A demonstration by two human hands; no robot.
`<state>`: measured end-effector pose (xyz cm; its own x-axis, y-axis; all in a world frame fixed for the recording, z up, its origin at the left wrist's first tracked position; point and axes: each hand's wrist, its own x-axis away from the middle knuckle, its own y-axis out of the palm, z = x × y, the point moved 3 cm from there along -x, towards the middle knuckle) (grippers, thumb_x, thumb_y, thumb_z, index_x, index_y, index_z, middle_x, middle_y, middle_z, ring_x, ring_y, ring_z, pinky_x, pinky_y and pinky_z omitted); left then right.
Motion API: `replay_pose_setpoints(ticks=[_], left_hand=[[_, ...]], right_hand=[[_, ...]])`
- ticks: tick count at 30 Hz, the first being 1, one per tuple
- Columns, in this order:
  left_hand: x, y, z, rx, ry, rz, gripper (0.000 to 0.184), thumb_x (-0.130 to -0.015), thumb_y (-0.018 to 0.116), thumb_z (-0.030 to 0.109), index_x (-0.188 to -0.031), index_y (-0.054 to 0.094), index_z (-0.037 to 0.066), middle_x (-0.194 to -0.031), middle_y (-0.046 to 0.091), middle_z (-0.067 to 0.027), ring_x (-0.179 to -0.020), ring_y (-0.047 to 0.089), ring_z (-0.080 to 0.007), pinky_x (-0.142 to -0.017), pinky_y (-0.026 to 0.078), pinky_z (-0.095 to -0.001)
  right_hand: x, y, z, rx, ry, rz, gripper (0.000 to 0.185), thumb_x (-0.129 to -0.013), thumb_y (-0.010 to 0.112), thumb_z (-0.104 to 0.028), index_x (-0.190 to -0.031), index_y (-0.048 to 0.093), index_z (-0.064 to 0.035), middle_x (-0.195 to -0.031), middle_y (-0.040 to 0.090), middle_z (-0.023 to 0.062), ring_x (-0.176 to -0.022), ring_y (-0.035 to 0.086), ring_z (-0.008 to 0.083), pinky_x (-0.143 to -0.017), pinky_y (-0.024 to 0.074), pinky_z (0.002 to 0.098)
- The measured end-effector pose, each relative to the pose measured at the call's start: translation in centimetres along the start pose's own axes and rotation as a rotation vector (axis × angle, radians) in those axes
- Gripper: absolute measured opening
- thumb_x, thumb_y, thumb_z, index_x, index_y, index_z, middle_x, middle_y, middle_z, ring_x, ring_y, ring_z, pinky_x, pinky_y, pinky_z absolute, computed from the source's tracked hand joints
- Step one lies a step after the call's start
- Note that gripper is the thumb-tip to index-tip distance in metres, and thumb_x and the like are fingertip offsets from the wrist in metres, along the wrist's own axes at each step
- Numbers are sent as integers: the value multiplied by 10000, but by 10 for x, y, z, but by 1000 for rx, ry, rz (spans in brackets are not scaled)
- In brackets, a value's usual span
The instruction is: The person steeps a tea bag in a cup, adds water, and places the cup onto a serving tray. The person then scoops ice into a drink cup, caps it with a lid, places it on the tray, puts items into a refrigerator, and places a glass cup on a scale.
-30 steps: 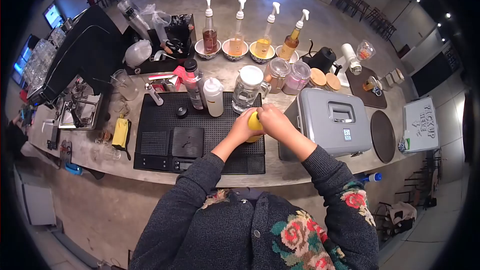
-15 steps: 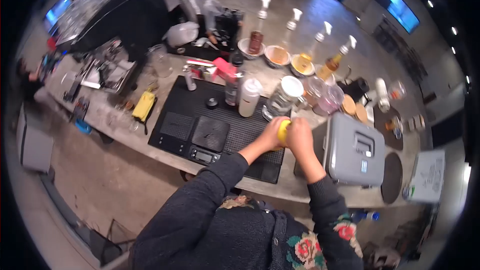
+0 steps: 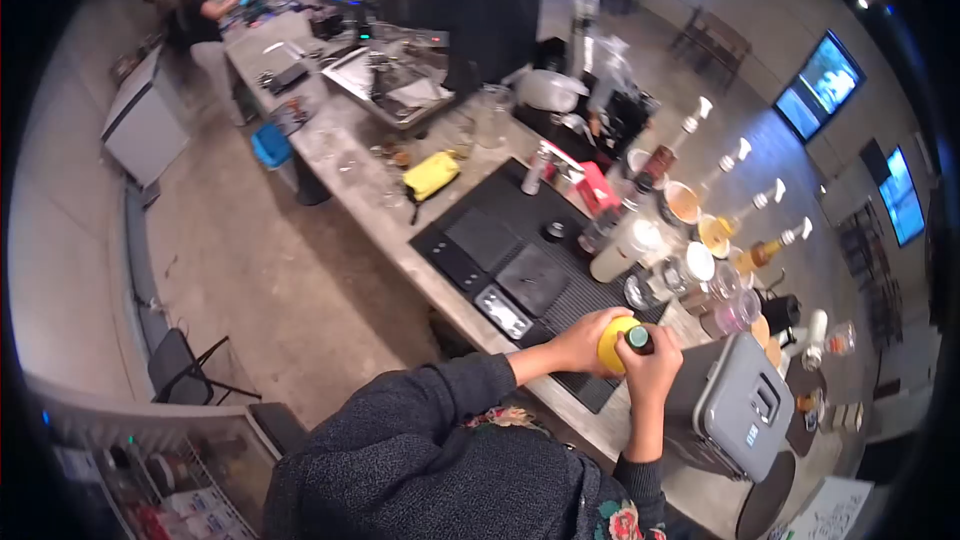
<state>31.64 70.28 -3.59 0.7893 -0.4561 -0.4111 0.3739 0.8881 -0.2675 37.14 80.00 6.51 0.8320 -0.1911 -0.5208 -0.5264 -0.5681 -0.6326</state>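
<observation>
My left hand (image 3: 580, 342) is closed around a rounded yellow object (image 3: 612, 346), lemon-like in colour and size. Against its right side, my right hand (image 3: 655, 368) grips a small dark cylinder (image 3: 638, 337) with a pale green round end; its far part is hidden by the fingers. Both hands are held over the front edge of a black ribbed mat (image 3: 592, 302). A flat black scale (image 3: 533, 278) lies on the mat to their left. Beyond the hands stand a white bottle (image 3: 622, 252) and a lidded glass jug (image 3: 660, 282).
A grey case (image 3: 748, 410) stands right of my hands. Several pump bottles (image 3: 765, 252) line the counter's far side. Leftward are a yellow pouch (image 3: 432, 175) and a large black machine (image 3: 492, 20). Another person (image 3: 205, 30) stands at the counter's far left end.
My view has swung left, bringing the person and more counter into sight. My hands stay together at the yellow object, which shows more now, along with the green-ended cylinder.
</observation>
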Motion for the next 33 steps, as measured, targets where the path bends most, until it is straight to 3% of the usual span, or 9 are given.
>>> replay_pose_setpoints(ticks=[7,14,17,19,20,26,29,31,33], left_hand=[[147,-152,50,65,78,182,955,-435,840,152,-1255,365,41,-1193,497,-128,-1031,527,-248,-897,419,-342],[385,-251,113,-197,-301,1003,871,-479,842,162,-1223,400,59,-1161,522,-101,-985,548,-228,-860,432,-311],[501,-252,158,-427,-362,1303,859,-487,841,174,-1215,403,52,-1138,537,-101,-968,556,-230,-848,436,-310],[564,-239,184,-590,-412,1454,847,-494,840,185,-1208,407,44,-1114,552,-101,-951,564,-233,-836,440,-308],[597,-226,189,-709,-463,1556,836,-499,838,206,-1199,415,32,-1092,563,-110,-933,570,-240,-826,443,-312],[659,-106,230,-920,-803,2134,810,-493,836,271,-1160,464,3,-1050,580,-147,-916,582,-276,-801,452,-329],[652,-63,243,-1060,-833,2320,838,-475,841,259,-1174,455,5,-1050,582,-149,-912,584,-282,-799,458,-327],[639,-39,243,-1013,-830,2474,849,-460,845,235,-1178,451,7,-1043,584,-150,-900,586,-278,-798,463,-325],[623,-23,238,-993,-798,2599,844,-459,844,220,-1174,451,6,-1040,584,-149,-898,586,-276,-796,465,-327]], right_hand=[[45,50,-169,-294,-278,-395,211,-550,724,-75,-708,607,3,-611,483,32,-497,417,129,-454,358,229],[160,149,-368,-657,-825,-1042,273,-600,741,-89,-826,629,16,-715,515,47,-549,439,139,-512,385,230],[240,153,-461,-823,-1116,-1259,328,-648,722,-99,-940,616,6,-856,568,73,-654,517,187,-606,433,254],[305,131,-510,-1210,-1444,-1057,357,-693,685,-113,-1019,587,-5,-971,591,93,-808,563,243,-718,453,288],[345,121,-526,-1226,-1547,-1283,369,-724,653,-116,-1067,564,-13,-1050,582,108,-955,551,269,-819,438,310],[533,-16,-542,-1977,-2424,-335,254,-761,496,-91,-968,547,48,-1094,530,166,-1085,466,283,-942,362,335],[676,1,-547,-1501,-2280,296,297,-793,459,-132,-998,590,39,-1057,552,187,-971,487,282,-1006,273,383],[675,2,-561,-918,-2681,659,294,-799,447,-150,-967,625,14,-1013,581,177,-953,493,283,-994,273,385],[687,7,-558,-1107,-2583,628,278,-795,452,-148,-942,639,-5,-980,594,164,-932,498,276,-958,294,383]])
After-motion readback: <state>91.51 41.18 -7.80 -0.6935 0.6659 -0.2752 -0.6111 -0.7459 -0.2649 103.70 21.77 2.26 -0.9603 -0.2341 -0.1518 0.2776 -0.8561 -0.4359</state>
